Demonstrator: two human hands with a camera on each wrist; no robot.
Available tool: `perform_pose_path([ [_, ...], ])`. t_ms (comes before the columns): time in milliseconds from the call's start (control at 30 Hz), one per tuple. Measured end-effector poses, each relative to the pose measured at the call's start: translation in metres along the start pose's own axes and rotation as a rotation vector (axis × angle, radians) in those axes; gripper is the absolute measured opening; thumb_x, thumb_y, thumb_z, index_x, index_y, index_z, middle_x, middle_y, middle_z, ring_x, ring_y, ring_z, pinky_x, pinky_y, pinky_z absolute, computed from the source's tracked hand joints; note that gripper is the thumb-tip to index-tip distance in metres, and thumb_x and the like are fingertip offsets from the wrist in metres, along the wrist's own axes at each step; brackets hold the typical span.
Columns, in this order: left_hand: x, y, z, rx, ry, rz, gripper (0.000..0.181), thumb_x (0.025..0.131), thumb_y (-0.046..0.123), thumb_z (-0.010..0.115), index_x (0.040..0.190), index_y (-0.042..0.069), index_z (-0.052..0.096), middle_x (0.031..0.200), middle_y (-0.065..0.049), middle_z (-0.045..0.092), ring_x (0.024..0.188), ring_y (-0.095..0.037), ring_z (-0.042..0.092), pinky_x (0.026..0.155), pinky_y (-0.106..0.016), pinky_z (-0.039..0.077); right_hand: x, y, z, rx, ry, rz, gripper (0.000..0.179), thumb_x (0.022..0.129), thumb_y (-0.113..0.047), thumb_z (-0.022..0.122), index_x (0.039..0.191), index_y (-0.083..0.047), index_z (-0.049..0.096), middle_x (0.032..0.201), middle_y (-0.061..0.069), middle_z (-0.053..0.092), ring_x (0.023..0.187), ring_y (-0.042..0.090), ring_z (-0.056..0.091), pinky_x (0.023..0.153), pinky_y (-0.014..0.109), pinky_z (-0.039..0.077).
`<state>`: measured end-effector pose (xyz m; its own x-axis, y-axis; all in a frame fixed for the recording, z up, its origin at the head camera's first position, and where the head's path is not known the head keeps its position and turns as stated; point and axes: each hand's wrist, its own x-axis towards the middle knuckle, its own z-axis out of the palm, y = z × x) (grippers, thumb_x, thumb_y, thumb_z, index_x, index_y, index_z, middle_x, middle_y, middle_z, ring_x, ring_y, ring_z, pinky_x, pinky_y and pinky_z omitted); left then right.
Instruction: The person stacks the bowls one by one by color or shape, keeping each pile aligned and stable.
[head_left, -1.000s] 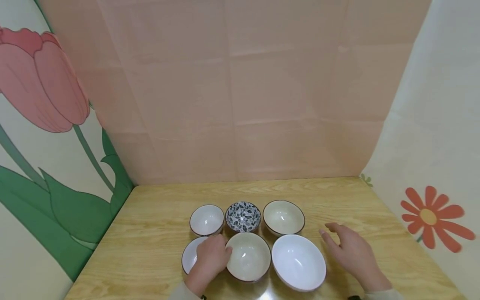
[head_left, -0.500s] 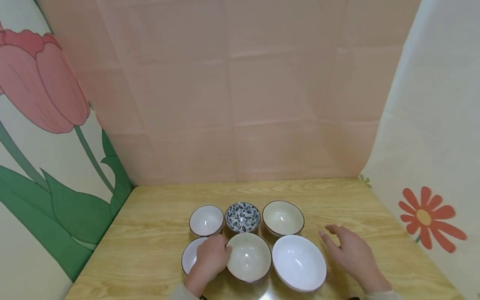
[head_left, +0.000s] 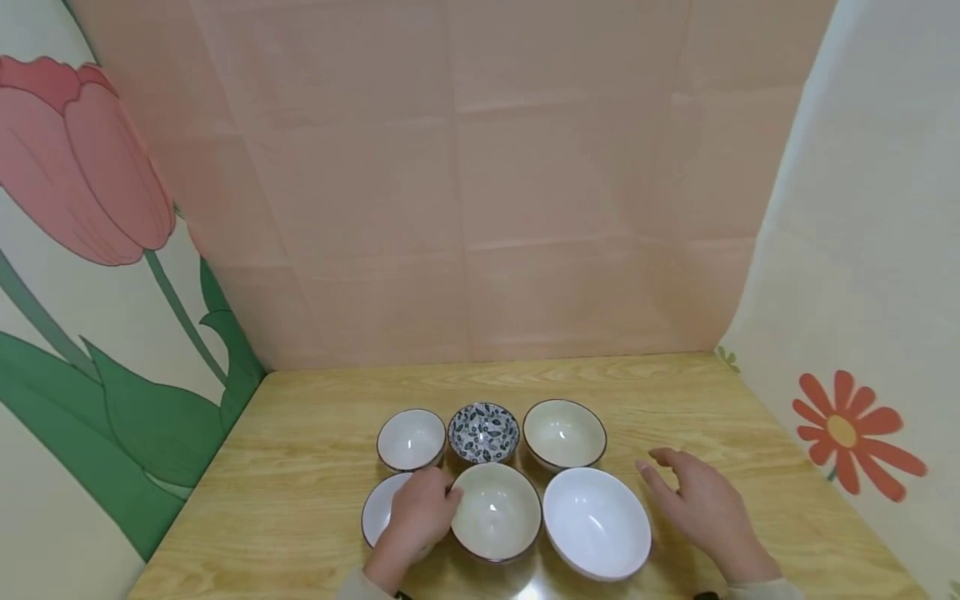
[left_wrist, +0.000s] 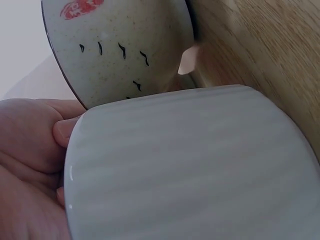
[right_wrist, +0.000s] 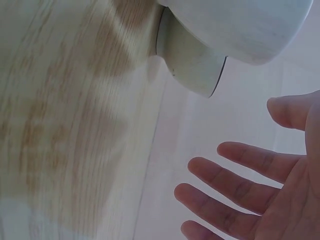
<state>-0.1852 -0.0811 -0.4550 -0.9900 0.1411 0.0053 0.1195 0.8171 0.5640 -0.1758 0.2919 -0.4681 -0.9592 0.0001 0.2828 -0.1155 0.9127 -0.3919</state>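
Note:
Bowls stand in two rows. My left hand is over the right side of a small white, dark-rimmed bowl at the front left. It grips that bowl's rim; in the left wrist view the ribbed white bowl has fingers at its edge, with most of the fingers hidden. Beside it sits a cream bowl with a brown rim. A larger plain white bowl is at the front right. To its right my right hand hovers, fingers spread and relaxed, touching nothing.
The back row has a white bowl, a blue-patterned bowl and a cream bowl. All stand close together on the wood-grain table. A pink cloth backdrop rises behind, with printed panels at both sides.
The hands and bowls keep their positions. Only the head view has shifted slightly.

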Motion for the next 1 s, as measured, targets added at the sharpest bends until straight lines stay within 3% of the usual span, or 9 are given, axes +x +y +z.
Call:
perform_pose_path([
  [267, -0.001, 0.0, -0.002, -0.016, 0.027, 0.042, 0.026, 0.093, 0.018, 0.066, 0.068, 0.012, 0.061, 0.066, 0.001, 0.054, 0.063, -0.016, 0.049, 0.058, -0.035, 0.041, 0.0, 0.0, 0.0, 0.004, -0.013, -0.006, 0.056, 0.099, -0.051, 0.055, 0.119, 0.0, 0.067, 0.116, 0.022, 0.069, 0.104, 0.046, 0.064, 0.082, 0.063, 0.048],
  [700, -0.003, 0.007, -0.01, -0.059, 0.034, 0.041, 0.029, 0.094, 0.018, 0.064, 0.066, 0.01, 0.061, 0.062, 0.001, 0.053, 0.057, -0.015, 0.048, 0.054, -0.032, 0.039, -0.001, 0.0, -0.001, 0.008, -0.013, -0.009, 0.057, 0.099, -0.053, 0.054, 0.118, 0.0, 0.068, 0.115, 0.021, 0.069, 0.104, 0.046, 0.064, 0.081, 0.062, 0.049],
  [1000, -0.003, 0.013, -0.017, -0.055, 0.081, 0.127, 0.031, 0.092, 0.016, 0.065, 0.063, 0.01, 0.058, 0.059, 0.001, 0.051, 0.055, -0.013, 0.045, 0.05, -0.028, 0.037, -0.003, 0.001, -0.001, 0.006, -0.019, -0.006, 0.057, 0.098, -0.052, 0.057, 0.118, 0.0, 0.068, 0.115, 0.023, 0.069, 0.104, 0.047, 0.064, 0.081, 0.063, 0.049],
])
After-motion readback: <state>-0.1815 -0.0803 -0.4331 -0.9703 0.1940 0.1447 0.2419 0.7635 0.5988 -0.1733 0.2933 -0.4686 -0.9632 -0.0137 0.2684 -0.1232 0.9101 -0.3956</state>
